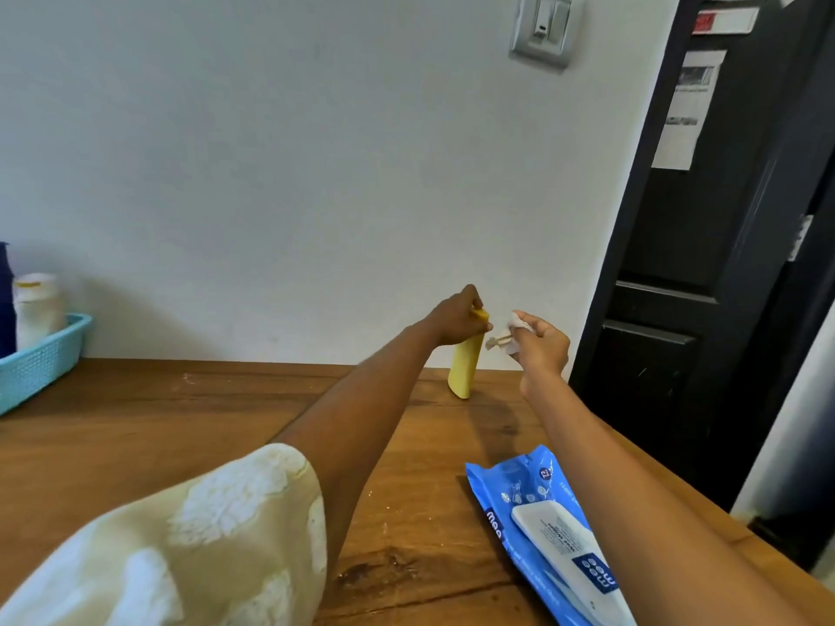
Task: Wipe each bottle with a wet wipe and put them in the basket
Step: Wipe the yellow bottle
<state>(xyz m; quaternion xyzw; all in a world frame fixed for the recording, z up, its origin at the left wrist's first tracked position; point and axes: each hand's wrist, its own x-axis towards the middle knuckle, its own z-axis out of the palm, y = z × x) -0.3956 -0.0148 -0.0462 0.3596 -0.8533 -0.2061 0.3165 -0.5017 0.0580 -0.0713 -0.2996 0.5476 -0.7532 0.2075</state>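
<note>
Reaching far across the wooden table [180, 413], the left hand [456, 320] grips the top of a yellow bottle [465, 368], fingers curled over its upper end. The bottle stands near the far edge of the table, close to the white wall [293, 151], and tilts, its base on the wood and its top leaning to the right. Just beside it, the right hand [542, 343] holds a white wipe [517, 325], bunched in its curled fingers, with a crumpled corner hanging toward the bottle's upper side; whether the wipe touches the bottle cannot be told.

A light blue basket [40, 363] sits at the far left of the table, well apart from the yellow bottle. In it stand a white bottle [38, 309] and a dark blue bottle [5, 300], the latter cut off by the frame edge.

A blue pack [542, 526] of wet wipes lies flat near the front right of the table, partly under the right forearm, its white lid closed. A cream sleeve [180, 544] with white patches covers the left upper arm. A grey switch [544, 29] is mounted on the wall above, and a black door [705, 264] with papers stuck on it stands to the right.
</note>
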